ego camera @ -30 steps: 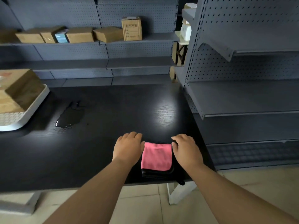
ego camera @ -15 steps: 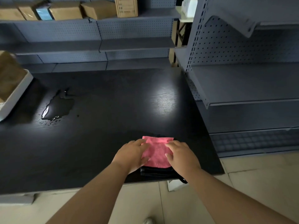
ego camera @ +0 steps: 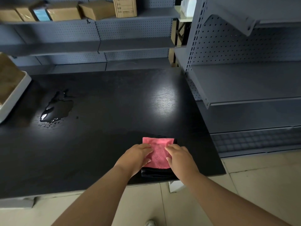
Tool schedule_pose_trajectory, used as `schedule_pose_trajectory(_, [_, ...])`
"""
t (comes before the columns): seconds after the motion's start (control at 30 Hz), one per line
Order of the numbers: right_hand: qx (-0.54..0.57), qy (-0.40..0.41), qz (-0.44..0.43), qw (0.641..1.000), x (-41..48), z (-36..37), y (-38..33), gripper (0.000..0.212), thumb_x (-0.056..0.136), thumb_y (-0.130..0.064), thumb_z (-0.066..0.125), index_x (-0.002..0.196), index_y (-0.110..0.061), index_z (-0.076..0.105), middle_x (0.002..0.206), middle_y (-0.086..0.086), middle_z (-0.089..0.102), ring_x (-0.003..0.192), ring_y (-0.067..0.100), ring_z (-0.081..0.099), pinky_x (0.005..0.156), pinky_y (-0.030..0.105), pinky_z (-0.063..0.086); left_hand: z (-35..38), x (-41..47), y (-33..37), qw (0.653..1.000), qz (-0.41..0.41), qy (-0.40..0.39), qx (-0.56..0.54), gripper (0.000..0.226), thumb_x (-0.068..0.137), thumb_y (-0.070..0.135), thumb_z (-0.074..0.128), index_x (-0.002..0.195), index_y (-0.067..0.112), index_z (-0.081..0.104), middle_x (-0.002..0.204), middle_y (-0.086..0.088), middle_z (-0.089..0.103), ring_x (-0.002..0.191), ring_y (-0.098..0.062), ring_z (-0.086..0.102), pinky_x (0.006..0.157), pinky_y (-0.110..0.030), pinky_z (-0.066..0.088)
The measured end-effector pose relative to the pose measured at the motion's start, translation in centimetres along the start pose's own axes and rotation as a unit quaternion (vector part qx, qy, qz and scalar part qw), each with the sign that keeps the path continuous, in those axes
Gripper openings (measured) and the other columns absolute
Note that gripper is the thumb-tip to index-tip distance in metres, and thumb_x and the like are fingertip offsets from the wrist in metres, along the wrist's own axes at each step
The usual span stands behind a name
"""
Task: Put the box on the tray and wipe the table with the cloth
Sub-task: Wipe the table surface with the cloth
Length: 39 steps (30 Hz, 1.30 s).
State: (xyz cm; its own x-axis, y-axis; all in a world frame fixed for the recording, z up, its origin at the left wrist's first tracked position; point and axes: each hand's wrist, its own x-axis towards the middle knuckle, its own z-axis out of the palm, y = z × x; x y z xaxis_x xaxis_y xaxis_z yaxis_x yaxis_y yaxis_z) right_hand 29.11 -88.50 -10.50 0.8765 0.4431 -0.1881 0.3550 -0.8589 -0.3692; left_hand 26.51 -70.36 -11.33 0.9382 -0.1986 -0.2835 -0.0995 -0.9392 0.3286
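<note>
Pressing pink cloth (ego camera: 158, 152) flat near table (ego camera: 114, 144) front edge w/ L hand (ego camera: 135, 156) & R hand (ego camera: 180, 158), fingers straight, nothing gripped; box (ego camera: 8, 82) in tray (ego camera: 17, 95) at left edge.

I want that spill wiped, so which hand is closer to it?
Left. The left hand lies on the cloth at the side facing the spill; the right hand lies on its far side.

Nothing here can be read for certain. The upright cardboard box (ego camera: 124, 6) on the top shelf (ego camera: 153, 13) carries dark printed lines and symbols on its front, but they are too blurred to make out. No other lettering shows.
</note>
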Motion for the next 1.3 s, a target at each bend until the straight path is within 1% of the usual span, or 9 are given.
schedule_pose_trajectory(0.23, [0.019,0.000,0.022,1.000,0.6,0.9,-0.1,0.025,0.092,-0.005,0.048,0.111,-0.012,0.062,0.112,0.002,0.063,0.101,0.016,0.057,0.087,0.026,0.049,0.8,0.4,0.1,0.999,-0.010,0.036,-0.015,0.041,0.097,0.015,0.049,0.138,0.023,0.049,0.145,0.006,0.046,0.134,-0.012,0.041,0.113,-0.022,0.027])
schedule_pose_trajectory(0.33, [0.125,0.017,0.028,0.992,0.7,0.8,0.5,0.026,0.094,-0.010,0.045,0.113,-0.010,0.064,0.091,-0.018,0.056,0.082,-0.019,0.054,0.069,-0.001,0.039,0.7,0.5,0.0,0.999,-0.016,0.043,-0.006,0.041,0.093,0.009,0.053,0.130,0.025,0.055,0.136,0.006,0.055,0.121,-0.013,0.052,0.104,-0.025,0.041])
schedule_pose_trajectory(0.43, [0.120,0.052,0.014,0.991,0.4,-0.1,0.4,0.030,0.095,-0.010,0.044,0.117,-0.004,0.063,0.081,-0.027,0.043,0.069,-0.034,0.043,0.061,-0.008,0.032,0.1,0.5,-0.2,0.998,-0.041,0.047,-0.021,0.033,0.092,0.015,0.053,0.123,0.025,0.060,0.129,0.007,0.056,0.111,-0.012,0.054,0.098,-0.021,0.043])
schedule_pose_trajectory(0.5, [0.104,0.056,-0.012,0.993,0.5,-0.9,-0.2,0.027,0.095,-0.009,0.044,0.112,-0.003,0.064,0.079,-0.021,0.047,0.070,-0.025,0.050,0.062,-0.003,0.035,-0.6,0.1,-0.3,0.997,-0.037,0.069,-0.027,0.031,0.091,0.015,0.053,0.120,0.024,0.061,0.128,0.006,0.058,0.109,-0.012,0.054,0.096,-0.020,0.043])
schedule_pose_trajectory(0.6, [0.083,0.061,0.004,0.995,0.8,-2.1,-1.4,0.017,0.088,0.000,0.048,0.086,-0.003,0.064,0.086,0.000,0.058,0.081,0.011,0.058,0.067,0.021,0.043,-1.6,-0.7,-0.4,0.994,-0.009,0.106,0.002,0.042,0.090,0.007,0.054,0.129,0.022,0.058,0.133,0.006,0.055,0.120,-0.014,0.053,0.102,-0.023,0.041])
schedule_pose_trajectory(0.67, [0.071,0.074,-0.007,0.995,0.8,-2.8,-1.8,0.016,0.085,0.004,0.050,0.079,-0.004,0.062,0.089,0.008,0.062,0.084,0.023,0.059,0.071,0.031,0.046,-2.5,-1.0,-0.3,0.992,-0.001,0.125,0.010,0.043,0.090,0.005,0.054,0.129,0.020,0.058,0.134,0.004,0.056,0.122,-0.015,0.053,0.103,-0.024,0.042])
schedule_pose_trajectory(1.0, [0.071,0.129,-0.058,0.987,0.5,-6.2,-4.4,0.018,0.091,-0.001,0.050,0.095,-0.006,0.067,0.094,0.006,0.061,0.084,0.019,0.057,0.064,0.015,0.037,-7.0,-3.3,0.3,0.979,-0.010,0.192,0.061,0.050,0.086,0.000,0.058,0.131,0.022,0.056,0.136,0.006,0.054,0.123,-0.012,0.052,0.106,-0.021,0.036])
schedule_pose_trajectory(1.13, [0.094,0.138,-0.062,0.984,0.7,-7.7,-6.3,0.024,0.095,-0.010,0.049,0.110,-0.008,0.067,0.112,0.004,0.063,0.099,0.019,0.060,0.078,0.019,0.046,-8.8,-4.6,-0.3,0.974,-0.005,0.214,0.073,0.053,0.087,0.001,0.057,0.134,0.025,0.052,0.140,0.009,0.050,0.127,-0.010,0.048,0.109,-0.020,0.034])
schedule_pose_trajectory(1.3, [0.090,0.149,-0.088,0.981,1.3,-8.7,-9.5,0.028,0.095,-0.010,0.048,0.118,-0.013,0.065,0.120,0.002,0.061,0.108,0.019,0.058,0.092,0.025,0.049,-10.7,-6.4,-2.4,0.970,-0.020,0.233,0.066,0.051,0.085,0.001,0.060,0.131,0.024,0.055,0.135,0.009,0.053,0.124,-0.009,0.051,0.107,-0.019,0.037])
